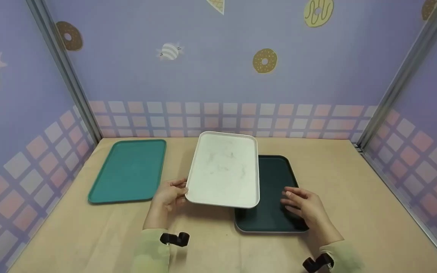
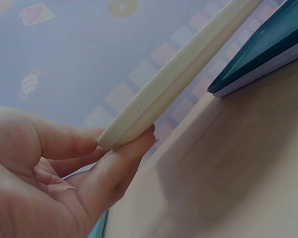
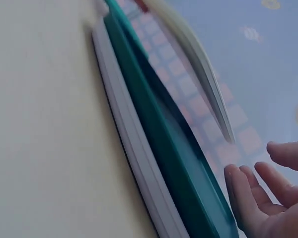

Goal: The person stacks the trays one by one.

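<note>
My left hand (image 1: 168, 195) pinches a white tray (image 1: 224, 170) by its near left corner. In the left wrist view the thumb lies on one side of the white tray's rim (image 2: 154, 94) and the fingers on the other. The tray is raised off the table and overlaps part of a dark green tray (image 1: 269, 212). Over the dark green tray's right side hovers my right hand (image 1: 305, 204), fingers loosely extended and holding nothing. In the right wrist view, pale layers (image 3: 134, 148) show beneath the green tray, stacked.
A teal tray (image 1: 129, 170) lies flat on the left of the wooden table (image 1: 211, 246). Patterned walls (image 1: 211, 76) enclose the back and both sides, with metal posts (image 1: 65, 72) in the corners.
</note>
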`<control>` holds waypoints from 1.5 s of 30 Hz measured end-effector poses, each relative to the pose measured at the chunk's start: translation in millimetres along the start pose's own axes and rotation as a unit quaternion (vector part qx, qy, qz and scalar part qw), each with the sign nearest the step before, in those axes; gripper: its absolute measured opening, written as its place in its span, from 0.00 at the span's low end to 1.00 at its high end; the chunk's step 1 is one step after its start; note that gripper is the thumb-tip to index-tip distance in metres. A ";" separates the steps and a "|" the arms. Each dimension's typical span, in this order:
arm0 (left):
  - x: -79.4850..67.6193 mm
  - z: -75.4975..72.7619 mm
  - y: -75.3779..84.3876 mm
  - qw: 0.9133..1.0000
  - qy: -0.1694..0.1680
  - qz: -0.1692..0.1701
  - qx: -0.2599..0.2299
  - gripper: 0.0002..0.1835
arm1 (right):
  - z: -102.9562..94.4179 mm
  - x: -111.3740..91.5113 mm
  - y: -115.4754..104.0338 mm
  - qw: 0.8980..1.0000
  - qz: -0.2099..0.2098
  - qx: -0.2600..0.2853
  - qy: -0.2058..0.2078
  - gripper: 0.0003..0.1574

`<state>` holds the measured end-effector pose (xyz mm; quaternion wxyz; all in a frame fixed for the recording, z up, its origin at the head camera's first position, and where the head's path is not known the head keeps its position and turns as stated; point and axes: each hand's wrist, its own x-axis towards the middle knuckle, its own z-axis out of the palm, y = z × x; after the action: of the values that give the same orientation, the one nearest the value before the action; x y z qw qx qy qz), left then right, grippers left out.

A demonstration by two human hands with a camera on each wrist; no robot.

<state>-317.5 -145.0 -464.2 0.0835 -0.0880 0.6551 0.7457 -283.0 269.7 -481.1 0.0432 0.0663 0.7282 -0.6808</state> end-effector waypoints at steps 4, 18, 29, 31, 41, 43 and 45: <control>1.5 11.7 -3.4 1.000 -0.012 -0.006 0.003 0.27 | 7.3 -1.6 1.8 0.999 0.012 0.031 -0.040 0.38; 2.8 55.4 -15.3 0.998 -0.056 -0.010 -0.001 0.24 | 12.3 -0.7 0.6 0.997 0.005 0.071 -0.005 0.36; -1.7 79.8 -23.6 0.996 -0.088 0.000 -0.002 0.29 | -9.8 2.5 -4.5 0.999 0.006 0.047 0.024 0.37; -3.0 83.5 -24.4 0.996 -0.093 0.005 -0.001 0.29 | -14.8 3.0 -5.6 0.999 0.006 0.040 0.023 0.37; -8.0 101.2 -33.1 0.993 -0.074 0.060 0.065 0.18 | -38.7 6.7 -8.7 0.999 0.013 -0.022 0.031 0.36; -8.7 103.7 -35.3 0.991 -0.076 0.068 0.084 0.17 | -42.2 7.1 -8.0 0.999 0.013 -0.031 0.030 0.36; -8.8 106.0 -37.1 0.990 -0.078 0.069 0.092 0.17 | -45.0 7.5 -7.1 0.999 0.014 -0.036 0.029 0.36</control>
<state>-302.4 -35.3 -484.4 0.0903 0.0242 0.7173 0.6905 -290.2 314.4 -472.1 0.0339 0.0940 0.7519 -0.6516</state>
